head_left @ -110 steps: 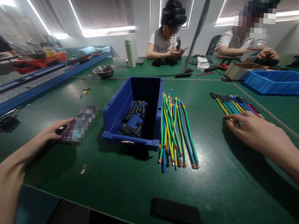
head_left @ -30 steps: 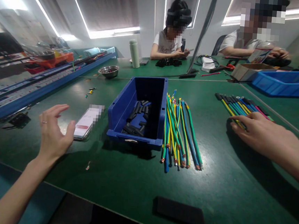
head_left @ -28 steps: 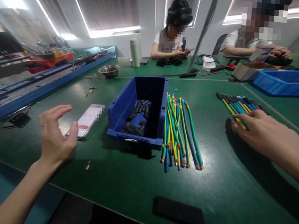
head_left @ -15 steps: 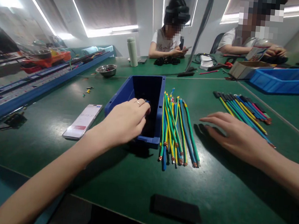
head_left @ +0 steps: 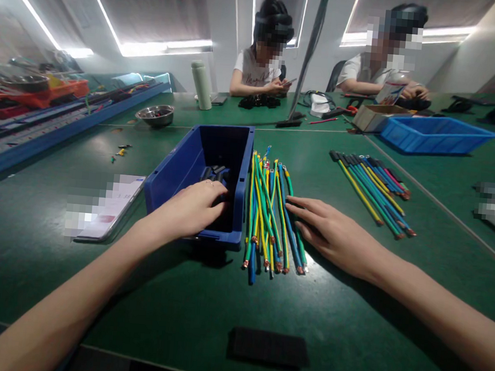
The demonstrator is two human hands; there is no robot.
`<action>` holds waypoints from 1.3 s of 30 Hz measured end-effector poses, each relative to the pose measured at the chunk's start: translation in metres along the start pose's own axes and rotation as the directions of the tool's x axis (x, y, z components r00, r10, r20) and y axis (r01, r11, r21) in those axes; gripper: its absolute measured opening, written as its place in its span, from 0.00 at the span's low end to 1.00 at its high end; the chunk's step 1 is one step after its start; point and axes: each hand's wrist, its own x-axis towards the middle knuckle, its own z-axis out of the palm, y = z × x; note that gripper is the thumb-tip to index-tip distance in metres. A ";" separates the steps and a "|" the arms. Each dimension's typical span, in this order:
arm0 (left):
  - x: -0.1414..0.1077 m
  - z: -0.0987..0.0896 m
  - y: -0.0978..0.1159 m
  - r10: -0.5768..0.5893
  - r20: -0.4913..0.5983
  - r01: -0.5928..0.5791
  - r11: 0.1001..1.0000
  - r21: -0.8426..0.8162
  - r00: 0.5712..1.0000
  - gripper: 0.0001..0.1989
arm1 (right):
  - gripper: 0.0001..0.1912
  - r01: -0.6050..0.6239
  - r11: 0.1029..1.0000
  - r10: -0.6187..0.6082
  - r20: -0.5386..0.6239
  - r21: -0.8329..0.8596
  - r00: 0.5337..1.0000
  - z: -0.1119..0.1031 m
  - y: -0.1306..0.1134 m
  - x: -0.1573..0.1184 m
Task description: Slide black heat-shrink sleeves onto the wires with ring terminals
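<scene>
My left hand reaches into a dark blue plastic bin. Its fingers bend down among short black tube pieces; the fingertips are hidden, so whether they grip one does not show. Right of the bin lies a loose bundle of cut wires, green, yellow and blue, with ring terminals on the far ends and bare copper on the near ends. My right hand is open, its fingers stretched out and touching the bundle's right side.
More wires with black sleeved ends lie to the right. A black block sits near the front edge; a phone is left of the bin. Behind are a metal bowl, a light green bottle, a blue tray and two seated people.
My right hand has moved left onto the wire bundle. My left hand has shifted slightly within the bin, and the black pieces now show. The view has turned somewhat to the right.
</scene>
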 end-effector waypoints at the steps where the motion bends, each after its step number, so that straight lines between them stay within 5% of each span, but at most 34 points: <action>1: -0.001 0.000 0.000 -0.003 -0.008 0.003 1.000 -0.007 1.000 0.14 | 0.23 -0.001 1.000 0.001 0.007 0.010 1.000 0.000 -0.001 0.000; 6: -0.002 0.001 0.000 0.017 -0.038 -0.019 0.999 -0.033 0.999 0.15 | 0.24 -0.023 0.997 0.022 0.003 0.070 1.000 0.000 -0.001 0.000; 13: -0.001 0.000 0.003 0.109 0.056 -0.104 0.990 -0.097 0.992 0.18 | 0.23 -0.041 0.996 0.037 0.045 0.073 0.998 0.000 0.000 0.000; 23: -0.002 0.000 0.000 0.066 0.087 -0.061 0.996 -0.058 0.994 0.20 | 0.22 -0.053 0.997 0.051 0.047 0.064 0.998 -0.002 -0.002 0.000; 39: -0.002 0.003 0.000 0.007 0.052 -0.004 0.998 -0.056 0.999 0.19 | 0.36 -0.076 0.983 0.048 0.166 0.165 0.985 -0.005 -0.005 -0.003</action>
